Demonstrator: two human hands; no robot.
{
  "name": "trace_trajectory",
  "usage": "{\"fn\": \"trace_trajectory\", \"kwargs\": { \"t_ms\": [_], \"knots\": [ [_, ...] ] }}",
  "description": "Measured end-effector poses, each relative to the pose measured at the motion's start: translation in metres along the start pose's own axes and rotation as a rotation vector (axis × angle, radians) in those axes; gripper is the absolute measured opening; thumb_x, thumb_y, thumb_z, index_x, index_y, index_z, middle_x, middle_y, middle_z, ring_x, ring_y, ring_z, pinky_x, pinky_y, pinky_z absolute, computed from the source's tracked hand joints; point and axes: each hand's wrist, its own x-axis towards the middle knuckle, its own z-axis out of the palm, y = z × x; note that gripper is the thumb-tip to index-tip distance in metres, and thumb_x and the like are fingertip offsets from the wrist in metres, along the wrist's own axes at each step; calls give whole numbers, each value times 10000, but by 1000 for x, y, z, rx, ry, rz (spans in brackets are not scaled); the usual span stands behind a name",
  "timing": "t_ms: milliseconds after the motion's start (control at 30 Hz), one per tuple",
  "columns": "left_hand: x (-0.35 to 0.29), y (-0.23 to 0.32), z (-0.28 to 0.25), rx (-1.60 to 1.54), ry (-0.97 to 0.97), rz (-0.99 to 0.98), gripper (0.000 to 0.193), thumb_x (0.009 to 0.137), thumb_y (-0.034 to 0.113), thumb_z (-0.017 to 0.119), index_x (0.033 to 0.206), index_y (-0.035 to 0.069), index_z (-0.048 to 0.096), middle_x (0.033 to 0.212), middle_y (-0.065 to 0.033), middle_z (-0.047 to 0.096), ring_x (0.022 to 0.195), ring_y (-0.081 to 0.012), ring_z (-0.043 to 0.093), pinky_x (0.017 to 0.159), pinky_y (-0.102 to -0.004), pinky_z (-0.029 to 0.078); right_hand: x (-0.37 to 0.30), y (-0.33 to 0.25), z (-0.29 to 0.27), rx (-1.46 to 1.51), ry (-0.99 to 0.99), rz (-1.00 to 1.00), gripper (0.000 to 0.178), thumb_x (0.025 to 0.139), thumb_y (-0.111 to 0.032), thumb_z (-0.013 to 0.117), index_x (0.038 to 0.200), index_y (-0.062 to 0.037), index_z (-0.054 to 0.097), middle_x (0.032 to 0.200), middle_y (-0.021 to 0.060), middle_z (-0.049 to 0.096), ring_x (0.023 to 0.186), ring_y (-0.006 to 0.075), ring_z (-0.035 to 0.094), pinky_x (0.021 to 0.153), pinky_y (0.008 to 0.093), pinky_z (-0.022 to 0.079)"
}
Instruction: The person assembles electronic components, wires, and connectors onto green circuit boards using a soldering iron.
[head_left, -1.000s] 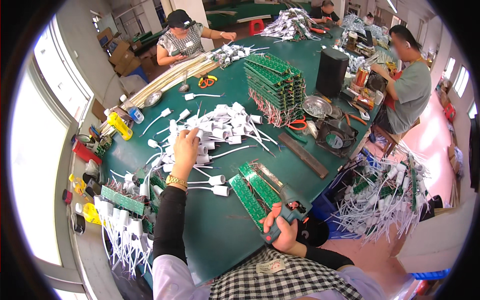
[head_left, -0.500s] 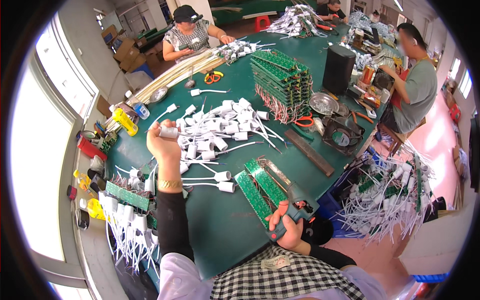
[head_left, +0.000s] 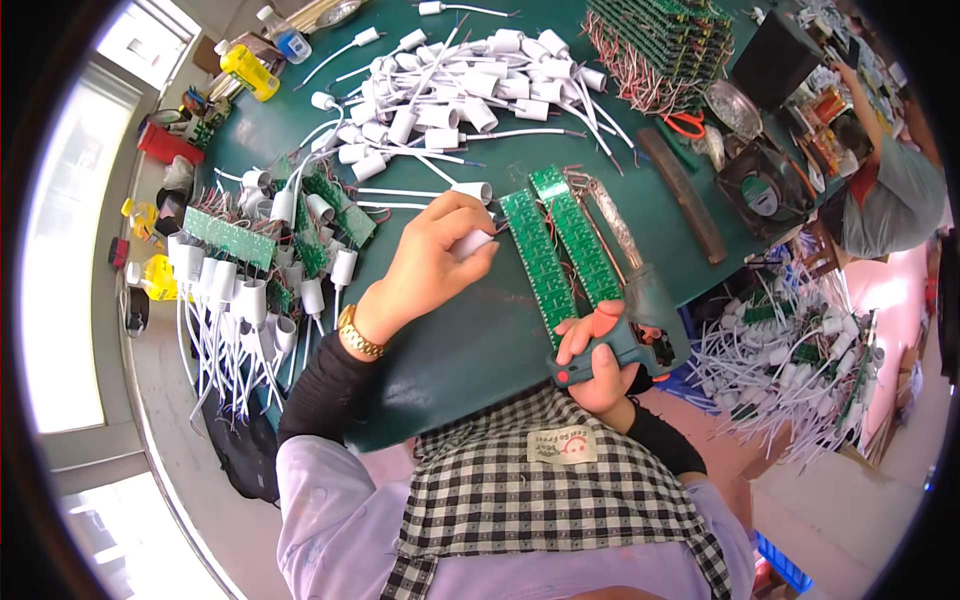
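The socket [head_left: 472,244] is a small white cylinder, sitting a little left of the middle of the frame, tilted and partly covered by fingers. The left hand [head_left: 440,255] is curled round it, pinching it between thumb and fingers, near the upper end of the nearer board. Another white socket [head_left: 474,191] lies just above those fingers, its mouth facing right.

Two boards [head_left: 540,265] [head_left: 577,235], long, narrow and green, lie side by side right of centre, slanting, with reddish wires between them. Over their lower ends the right hand [head_left: 598,365] is wrapped firmly about the grip of a gun [head_left: 648,300], dark teal with orange-red parts, its barrel pointing up the frame.

A heap [head_left: 480,90] of white sockets with white leads spreads over the green table [head_left: 440,340] at upper centre. At the left, more sockets and boards form a bundle [head_left: 228,238], leads hanging down at the table's edge. A stack [head_left: 660,45] of green boards stands upper right, a dark bar [head_left: 682,195] below it.
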Motion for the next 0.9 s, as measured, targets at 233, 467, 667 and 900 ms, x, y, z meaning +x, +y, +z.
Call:
{"fn": "trace_trajectory", "kwargs": {
  "t_ms": [233, 467, 667, 900],
  "knots": [
    [3, -28, 26, 276, 9, 179, 233, 643, 6, 703, 849, 45, 602, 941, -81, 581, 828, -270, 577, 705, -350, 472, -4, -5, 4, -33, -13, 27, 426, 903, -194, 513, 1265, -50, 343, 804, 69, 547, 674, 174, 566, 803, 418, 436],
    [-7, -27, 39, 459, 187, 147, 166, 663, 38, 673, 812, 71, 607, 964, -49, 575, 903, -240, 513, 784, -384, 358, 7, -27, 11, 176, 11, 328, 455, 900, -194, 540, 1283, -54, 338, 823, 82, 541, 694, 177, 570, 743, 401, 480],
    [-15, -19, 45, 340, 165, -58, 122, 657, 51, 673, 767, 82, 631, 946, -27, 560, 932, -252, 502, 810, -376, 342, 11, -36, 4, 79, 0, 348, 465, 891, -172, 533, 1291, -38, 338, 824, 101, 535, 685, 180, 564, 679, 392, 501],
    [-14, -25, 50, 296, 203, -104, 123, 638, 16, 670, 737, 74, 626, 920, -36, 552, 922, -268, 492, 807, -378, 383, 14, -42, -15, 0, 7, 388, 453, 884, -156, 540, 1272, -12, 354, 810, 102, 525, 663, 183, 558, 616, 335, 501]
  ]
}}
